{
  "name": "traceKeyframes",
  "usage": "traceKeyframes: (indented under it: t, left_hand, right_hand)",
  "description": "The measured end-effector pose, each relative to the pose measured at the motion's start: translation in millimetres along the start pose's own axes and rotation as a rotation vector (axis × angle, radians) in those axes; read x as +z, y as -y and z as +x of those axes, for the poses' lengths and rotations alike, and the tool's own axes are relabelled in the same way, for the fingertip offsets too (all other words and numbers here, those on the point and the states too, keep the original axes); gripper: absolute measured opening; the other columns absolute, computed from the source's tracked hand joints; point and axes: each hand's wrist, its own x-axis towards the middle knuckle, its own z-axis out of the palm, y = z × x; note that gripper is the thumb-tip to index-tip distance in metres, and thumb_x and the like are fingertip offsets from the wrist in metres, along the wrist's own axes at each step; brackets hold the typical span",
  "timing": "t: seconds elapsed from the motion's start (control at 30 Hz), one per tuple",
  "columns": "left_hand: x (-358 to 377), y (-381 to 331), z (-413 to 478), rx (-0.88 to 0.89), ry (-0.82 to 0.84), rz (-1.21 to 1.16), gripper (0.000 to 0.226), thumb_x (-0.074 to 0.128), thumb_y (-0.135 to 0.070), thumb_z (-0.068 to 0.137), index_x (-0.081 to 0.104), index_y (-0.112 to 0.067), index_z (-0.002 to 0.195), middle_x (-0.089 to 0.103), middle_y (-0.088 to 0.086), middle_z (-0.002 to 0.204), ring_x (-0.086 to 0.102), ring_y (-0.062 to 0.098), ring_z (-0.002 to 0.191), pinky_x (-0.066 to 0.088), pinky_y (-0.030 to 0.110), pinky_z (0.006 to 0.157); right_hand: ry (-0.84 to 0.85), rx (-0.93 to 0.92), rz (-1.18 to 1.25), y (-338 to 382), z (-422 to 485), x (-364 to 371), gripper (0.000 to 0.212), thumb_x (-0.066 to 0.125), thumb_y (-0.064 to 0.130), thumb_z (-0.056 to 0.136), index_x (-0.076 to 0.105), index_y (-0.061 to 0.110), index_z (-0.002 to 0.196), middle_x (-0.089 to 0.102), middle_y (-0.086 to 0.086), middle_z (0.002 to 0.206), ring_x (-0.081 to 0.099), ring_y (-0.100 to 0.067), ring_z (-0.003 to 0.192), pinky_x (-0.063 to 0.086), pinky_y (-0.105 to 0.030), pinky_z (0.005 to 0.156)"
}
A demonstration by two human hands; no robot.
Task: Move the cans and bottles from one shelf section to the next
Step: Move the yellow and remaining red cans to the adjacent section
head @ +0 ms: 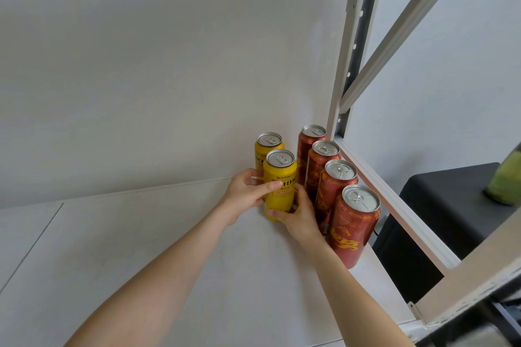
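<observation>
On the white shelf board (169, 248), beside four lined-up red aluminium cans (332, 191), we grip the nearer yellow aluminium can (280, 177) with both left hand (245, 194) and right hand (298, 214), its twin (267, 146) just behind; no bottles visible.

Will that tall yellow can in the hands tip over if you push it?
Probably, if pushed high: the tall yellow metal can is narrow and upright. Its tab looks unopened, so it is likely full and heavy. The smooth side may slip; left hand and right hand both steady it.
</observation>
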Motion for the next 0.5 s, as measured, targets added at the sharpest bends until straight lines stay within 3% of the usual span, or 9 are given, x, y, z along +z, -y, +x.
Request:
traceKeyframes:
  t: [0.13, 0.3, 0.37, 0.43, 0.5]
  left_hand:
    - [0, -1, -2, 0.000, 0.013, 0.003, 0.035, 0.083, -0.026, 0.075, 0.064, -0.016, 0.102, 0.073, 0.007, 0.103, 0.072, 0.015, 0.092, 0.060, 0.033, 0.080]
    - [-7, -5, -12, 0.043, 0.036, 0.130, 0.028, 0.077, -0.039, 0.080, 0.068, -0.026, 0.103, 0.074, -0.009, 0.096, 0.067, -0.007, 0.084, 0.051, 0.019, 0.071]
    - [-14, -5, -18, 0.085, 0.044, 0.205, 0.028, 0.074, -0.045, 0.082, 0.070, -0.028, 0.105, 0.073, -0.009, 0.101, 0.065, -0.007, 0.091, 0.049, 0.022, 0.079]
    - [-23, -4, -24, 0.120, 0.021, 0.311, 0.036, 0.070, -0.052, 0.081, 0.072, -0.028, 0.107, 0.071, -0.007, 0.112, 0.063, 0.004, 0.107, 0.047, 0.029, 0.096]
    - [-32, -1, -33, 0.175, -0.031, 0.486, 0.035, 0.068, -0.051, 0.085, 0.072, -0.027, 0.111, 0.065, -0.004, 0.119, 0.057, 0.011, 0.115, 0.041, 0.028, 0.099]
  right_hand:
    - [-0.011, -0.006, 0.000, 0, -1, 1, 0.070, 0.077, -0.011, 0.070, 0.047, 0.021, 0.125, 0.061, 0.009, 0.114, 0.061, 0.010, 0.094, 0.050, -0.013, 0.077]
    - [-0.055, -0.020, -0.022, 3, -14, 3, 0.074, 0.080, -0.007, 0.069, 0.046, 0.024, 0.127, 0.062, 0.003, 0.121, 0.061, -0.007, 0.109, 0.051, -0.021, 0.089]
    - [-0.079, -0.011, -0.093, 6, -23, 3, 0.077, 0.082, -0.001, 0.068, 0.045, 0.027, 0.130, 0.060, 0.007, 0.123, 0.058, -0.006, 0.112, 0.048, -0.014, 0.088]
    - [-0.122, 0.000, -0.209, 11, -33, 4, 0.077, 0.080, 0.007, 0.071, 0.044, 0.030, 0.135, 0.058, 0.014, 0.121, 0.055, -0.005, 0.113, 0.043, -0.010, 0.085]
    - [-0.155, -0.006, -0.347, 16, -45, 4, 0.073, 0.074, 0.011, 0.074, 0.042, 0.031, 0.137, 0.056, 0.014, 0.124, 0.054, -0.011, 0.118, 0.043, -0.022, 0.090]
